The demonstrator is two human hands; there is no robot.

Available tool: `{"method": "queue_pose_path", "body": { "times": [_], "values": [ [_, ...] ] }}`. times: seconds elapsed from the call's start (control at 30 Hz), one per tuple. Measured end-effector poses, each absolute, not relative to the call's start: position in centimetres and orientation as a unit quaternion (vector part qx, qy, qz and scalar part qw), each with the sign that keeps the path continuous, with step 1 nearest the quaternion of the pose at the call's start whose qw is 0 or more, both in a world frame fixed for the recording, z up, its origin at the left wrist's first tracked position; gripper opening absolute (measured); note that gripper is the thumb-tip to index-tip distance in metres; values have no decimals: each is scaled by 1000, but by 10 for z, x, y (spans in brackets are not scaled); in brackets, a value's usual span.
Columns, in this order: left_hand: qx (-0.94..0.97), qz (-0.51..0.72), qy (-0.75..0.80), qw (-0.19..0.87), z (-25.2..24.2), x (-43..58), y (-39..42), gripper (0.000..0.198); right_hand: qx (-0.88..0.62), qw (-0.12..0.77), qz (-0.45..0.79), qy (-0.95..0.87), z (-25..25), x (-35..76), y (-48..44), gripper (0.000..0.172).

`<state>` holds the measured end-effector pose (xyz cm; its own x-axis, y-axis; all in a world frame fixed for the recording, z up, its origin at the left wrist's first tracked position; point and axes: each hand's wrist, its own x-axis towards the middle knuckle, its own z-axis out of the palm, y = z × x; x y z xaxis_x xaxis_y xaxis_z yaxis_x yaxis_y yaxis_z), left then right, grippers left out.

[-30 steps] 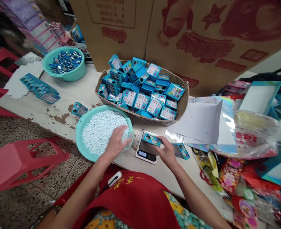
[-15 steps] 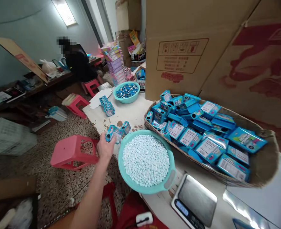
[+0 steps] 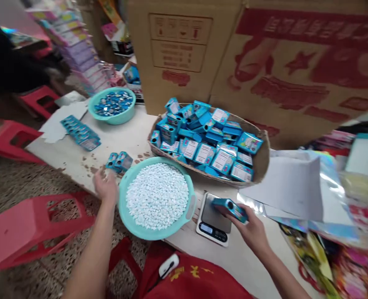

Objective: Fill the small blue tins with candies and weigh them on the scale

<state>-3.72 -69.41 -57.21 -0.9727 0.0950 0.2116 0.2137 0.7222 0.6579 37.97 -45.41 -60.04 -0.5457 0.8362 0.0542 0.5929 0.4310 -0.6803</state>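
Over the digital scale (image 3: pixel 215 218), my right hand (image 3: pixel 254 230) grips a small blue candy box (image 3: pixel 227 206) with a round dark hole at one end. The box is tilted above the metal pan; whether it touches the pan I cannot tell. At the left, my blurred left hand (image 3: pixel 105 185) has its fingers apart and holds nothing visible. Just beyond its fingertips two blue boxes (image 3: pixel 123 162) stand side by side on the table. Between my hands sits a turquoise basin (image 3: pixel 124 220) full of small white candies (image 3: pixel 157 195).
A cut-down carton (image 3: pixel 261 166) holds many blue boxes. Further back are a turquoise bowl (image 3: pixel 118 118) of shiny blue pieces and a row of blue boxes (image 3: pixel 80 132). Papers (image 3: pixel 286 187) lie right; red stools (image 3: pixel 15 228) stand left. A large carton (image 3: pixel 184 54) rises behind.
The view has swung right. My left hand has let go of the blue box and drawn back beside it. My right hand has come into view with a box over the scale.
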Motion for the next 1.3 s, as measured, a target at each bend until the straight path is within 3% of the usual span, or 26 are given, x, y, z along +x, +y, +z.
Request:
{"method": "queue_pose_path", "body": {
  "times": [0.07,0.2,0.3,0.37,0.43,0.57,0.63,0.8,0.9,0.97,1.13,1.3],
  "values": [
    [-142,-361,-915,114,-579,4,-690,38,-406,184,338,-829,-613,368,-455,43],
    [-342,-211,-915,-20,-602,80,-663,43,-393,189,354,-827,-622,366,-456,51],
    [-263,-125,-956,-41,-615,99,-637,54,-402,223,375,-805,-617,383,-456,59],
    [-235,-127,-962,-51,-620,98,-624,55,-419,237,393,-783,-615,395,-455,53],
    [-255,-159,-952,-55,-625,96,-617,49,-427,240,406,-771,-617,400,-455,51],
    [-229,-297,-926,-39,-629,93,-616,29,-400,245,402,-786,-626,392,-460,64],
    [-120,-419,-898,-60,-626,89,-618,27,-409,246,409,-778,-623,381,-462,54],
    [162,-734,-611,-248,-599,75,-625,26,-422,282,464,-726,-574,350,-464,39],
    [234,-766,-477,-362,-573,72,-625,20,-337,293,492,-747,-542,318,-470,37],
    [222,-784,-439,-378,-552,76,-622,18,-278,276,502,-771,-533,290,-478,37],
    [104,-847,-433,-290,-503,89,-609,26,-175,231,477,-830,-538,228,-505,31],
    [99,-844,-485,-207,-497,90,-605,29,-147,223,459,-847,-536,208,-522,27]
  ]
}}
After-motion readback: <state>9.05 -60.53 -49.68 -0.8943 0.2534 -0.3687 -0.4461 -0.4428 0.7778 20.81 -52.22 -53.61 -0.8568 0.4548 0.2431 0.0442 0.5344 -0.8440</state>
